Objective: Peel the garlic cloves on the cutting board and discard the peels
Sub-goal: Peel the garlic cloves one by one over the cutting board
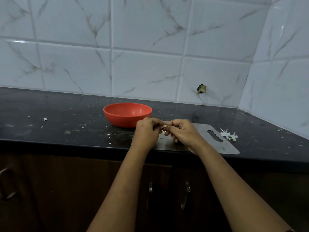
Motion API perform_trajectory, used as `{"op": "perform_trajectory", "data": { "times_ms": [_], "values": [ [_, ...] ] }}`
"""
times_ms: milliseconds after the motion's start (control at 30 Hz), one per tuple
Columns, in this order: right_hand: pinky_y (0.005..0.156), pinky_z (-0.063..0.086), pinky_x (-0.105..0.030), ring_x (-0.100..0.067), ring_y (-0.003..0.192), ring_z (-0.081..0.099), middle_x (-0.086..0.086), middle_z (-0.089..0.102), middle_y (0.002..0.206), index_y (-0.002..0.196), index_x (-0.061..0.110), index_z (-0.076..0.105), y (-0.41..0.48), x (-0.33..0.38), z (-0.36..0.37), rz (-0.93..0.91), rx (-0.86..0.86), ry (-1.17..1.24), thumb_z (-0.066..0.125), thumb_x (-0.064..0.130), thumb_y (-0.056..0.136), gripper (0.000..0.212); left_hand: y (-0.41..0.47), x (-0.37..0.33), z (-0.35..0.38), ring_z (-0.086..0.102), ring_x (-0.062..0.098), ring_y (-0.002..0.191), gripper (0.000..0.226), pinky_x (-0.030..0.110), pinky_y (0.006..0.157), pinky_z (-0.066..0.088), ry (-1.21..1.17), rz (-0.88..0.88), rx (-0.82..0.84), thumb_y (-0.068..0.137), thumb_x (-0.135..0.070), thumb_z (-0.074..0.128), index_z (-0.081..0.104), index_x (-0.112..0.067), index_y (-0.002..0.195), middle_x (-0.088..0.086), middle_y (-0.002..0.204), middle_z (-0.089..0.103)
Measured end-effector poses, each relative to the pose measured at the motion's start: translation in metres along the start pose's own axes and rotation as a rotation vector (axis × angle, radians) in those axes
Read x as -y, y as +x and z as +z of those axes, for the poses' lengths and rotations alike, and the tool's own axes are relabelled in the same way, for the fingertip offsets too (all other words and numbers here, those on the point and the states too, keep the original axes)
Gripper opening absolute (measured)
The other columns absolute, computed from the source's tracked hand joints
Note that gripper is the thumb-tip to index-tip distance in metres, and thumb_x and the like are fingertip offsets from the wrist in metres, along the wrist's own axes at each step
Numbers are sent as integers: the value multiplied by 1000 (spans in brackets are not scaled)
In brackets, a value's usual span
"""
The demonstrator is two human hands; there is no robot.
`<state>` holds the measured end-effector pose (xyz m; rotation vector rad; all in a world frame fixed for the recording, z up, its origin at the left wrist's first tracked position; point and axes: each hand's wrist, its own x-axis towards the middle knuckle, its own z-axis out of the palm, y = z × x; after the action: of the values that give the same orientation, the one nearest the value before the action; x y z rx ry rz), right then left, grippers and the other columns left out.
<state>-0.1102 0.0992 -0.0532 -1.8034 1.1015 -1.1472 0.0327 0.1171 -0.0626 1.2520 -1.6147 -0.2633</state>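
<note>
My left hand point(147, 133) and my right hand point(182, 131) meet fingertip to fingertip just above the steel cutting board point(205, 141). Both pinch a small garlic clove point(165, 126), pale with bits of papery skin showing between the fingers. Most of the clove is hidden by my fingers. A small heap of white garlic peels point(229, 134) lies on the black counter just past the board's right end, beside its handle slot.
A red plastic bowl point(127, 114) stands on the counter directly behind my left hand, touching the board's far left corner area. Peel crumbs point(45, 119) dot the black countertop. White tiled walls close the back and right. Dark cabinet doors sit below the counter edge.
</note>
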Motion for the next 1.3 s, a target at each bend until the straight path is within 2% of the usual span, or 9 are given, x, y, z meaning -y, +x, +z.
{"op": "perform_trajectory", "data": {
  "times_ms": [100,300,400,633,800,1000,1167,1300],
  "values": [
    [47,39,-17,-6,52,47,0,68,69,84,15,71,-1,1,-1,13,7,15,55,8,95,21,0,0,1,64,9,71,19,24,73,55,8,4,-12,88,-3,63,75,-13,100,-3,78,69],
    [46,38,-17,-6,51,45,1,69,68,83,15,71,0,0,-1,4,21,32,55,8,95,22,-1,-1,0,61,5,69,19,9,67,48,-13,6,-20,88,-2,63,74,-10,100,-2,81,69],
    [46,38,-17,-7,52,45,1,68,68,84,14,71,-1,0,-1,-3,17,30,56,8,95,20,-1,0,0,60,5,67,17,7,65,47,-11,12,-29,87,-2,64,75,-9,99,2,82,71],
    [46,40,-19,-8,50,47,1,67,65,76,20,69,-2,0,0,-61,-26,-59,60,10,92,21,-1,0,-1,63,10,68,16,17,69,51,17,26,7,87,-2,64,74,-8,98,3,78,70],
    [47,41,-20,-11,54,50,-1,64,62,76,9,71,-4,-1,-1,-105,-96,-113,57,6,88,18,-2,-1,1,67,13,73,15,31,77,57,-21,24,14,86,-4,66,75,-9,98,5,84,72],
    [47,39,-18,-3,47,47,2,62,60,70,13,68,-3,0,-1,-105,-91,-64,57,6,88,22,-1,-3,3,71,16,78,18,33,81,58,-132,-66,63,89,-2,62,73,-9,102,7,86,74],
    [47,40,-19,-6,48,47,4,62,58,69,16,66,-3,-1,-1,-109,-67,-25,58,7,90,24,1,-5,-2,70,8,85,19,20,80,56,-281,-150,178,92,-9,61,73,-15,105,1,88,74],
    [47,38,-18,-6,49,47,1,61,60,76,10,67,-1,-2,-1,-82,-36,60,57,5,91,19,4,-2,-1,72,17,85,18,22,78,57,-496,-224,140,92,2,56,71,-2,101,13,90,73]
  ]
}}
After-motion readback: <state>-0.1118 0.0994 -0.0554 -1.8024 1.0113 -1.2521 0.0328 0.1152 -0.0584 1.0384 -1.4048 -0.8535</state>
